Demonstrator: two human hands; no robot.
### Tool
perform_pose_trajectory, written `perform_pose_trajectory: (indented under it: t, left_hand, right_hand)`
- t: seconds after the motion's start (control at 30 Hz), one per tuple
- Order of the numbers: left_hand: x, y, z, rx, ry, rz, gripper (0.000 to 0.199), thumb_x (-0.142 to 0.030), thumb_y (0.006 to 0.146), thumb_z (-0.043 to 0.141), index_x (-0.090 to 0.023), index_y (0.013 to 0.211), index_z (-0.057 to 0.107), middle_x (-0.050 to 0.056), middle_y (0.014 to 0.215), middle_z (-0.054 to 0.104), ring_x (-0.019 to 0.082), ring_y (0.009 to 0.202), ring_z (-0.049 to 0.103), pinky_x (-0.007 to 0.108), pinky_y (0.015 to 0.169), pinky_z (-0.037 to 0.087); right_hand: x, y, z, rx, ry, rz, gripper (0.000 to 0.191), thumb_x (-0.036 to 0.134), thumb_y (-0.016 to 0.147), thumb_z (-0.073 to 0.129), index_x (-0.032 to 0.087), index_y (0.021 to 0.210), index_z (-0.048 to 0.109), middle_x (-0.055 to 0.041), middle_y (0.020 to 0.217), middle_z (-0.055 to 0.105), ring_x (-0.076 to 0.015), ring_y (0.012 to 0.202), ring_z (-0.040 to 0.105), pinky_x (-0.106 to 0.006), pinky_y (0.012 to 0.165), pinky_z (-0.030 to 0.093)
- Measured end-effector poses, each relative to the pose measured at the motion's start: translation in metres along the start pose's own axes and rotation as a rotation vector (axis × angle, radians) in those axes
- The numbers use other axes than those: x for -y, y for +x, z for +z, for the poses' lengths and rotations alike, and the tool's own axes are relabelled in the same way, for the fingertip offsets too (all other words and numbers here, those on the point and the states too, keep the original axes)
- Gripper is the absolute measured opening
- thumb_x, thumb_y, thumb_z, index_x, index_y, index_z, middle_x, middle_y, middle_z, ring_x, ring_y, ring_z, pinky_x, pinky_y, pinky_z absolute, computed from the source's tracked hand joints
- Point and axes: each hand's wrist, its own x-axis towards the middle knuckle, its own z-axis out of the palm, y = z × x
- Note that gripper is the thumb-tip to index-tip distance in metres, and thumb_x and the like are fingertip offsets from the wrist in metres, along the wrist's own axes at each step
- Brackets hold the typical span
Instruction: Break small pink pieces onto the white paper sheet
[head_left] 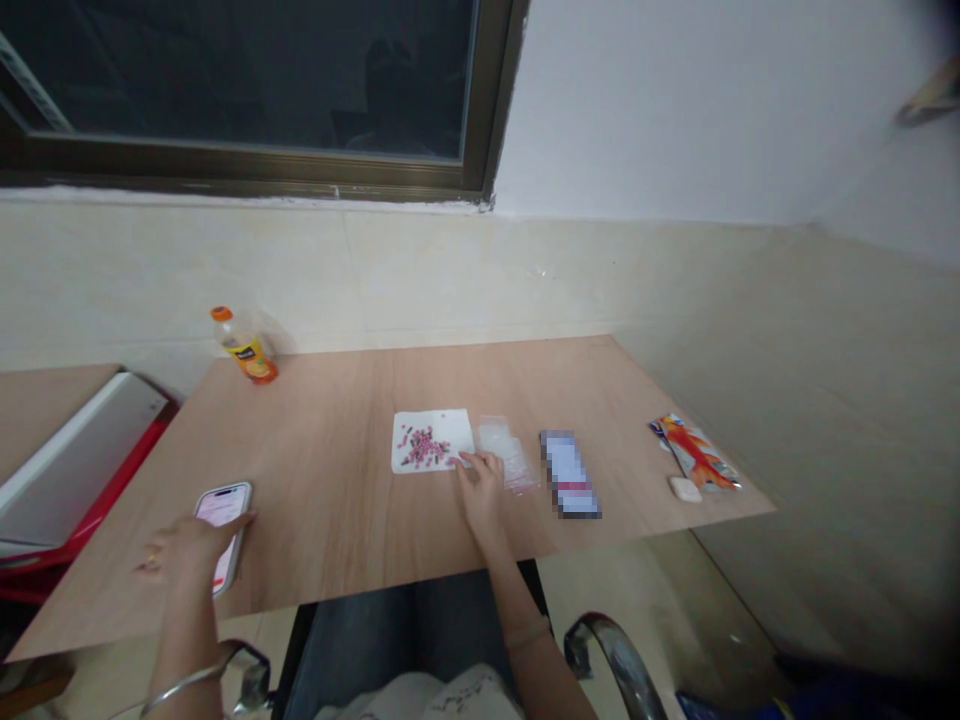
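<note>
My left hand (187, 550) is over a white-edged phone (225, 506) lying on the table at the left. Its thumb stretches across the lit screen to the right edge, and the other fingers spread out to the left. At the right edge of a small white sheet or tray (405, 425) is my right hand (480, 485), its thumb and fingertips drawn together. Many small pink and dark bead-like pieces (426, 448) lie heaped on the white surface. Whether a piece is between those fingertips is too small to tell. Clear plastic bags (514, 462) lie just beyond the right hand.
A second phone (570, 475) with a blurred screen lies right of the bags. Farther right are an orange-patterned packet (697, 452) and a small white case (685, 489). An orange-capped drink bottle (251, 352) stands at the table's back left, near the wall.
</note>
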Motion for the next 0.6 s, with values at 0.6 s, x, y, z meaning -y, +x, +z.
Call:
perform_pose_trajectory:
  t: [0.6]
  left_hand:
    - [-0.079,-0.154,0.055,-0.025,-0.102,0.694,0.045,-0.043,0.087,0.044,-0.015,0.12,0.055,0.02,0.149,0.022,0.035,0.138,0.022,0.059,0.104,0.027]
  right_hand:
    - [-0.048,-0.008,-0.05,0.185,-0.401,0.023,0.042,0.032,0.079,0.058,0.022,0.119,0.061,-0.015,0.135,0.05,-0.0317,0.127,0.041,-0.05,0.1,0.03]
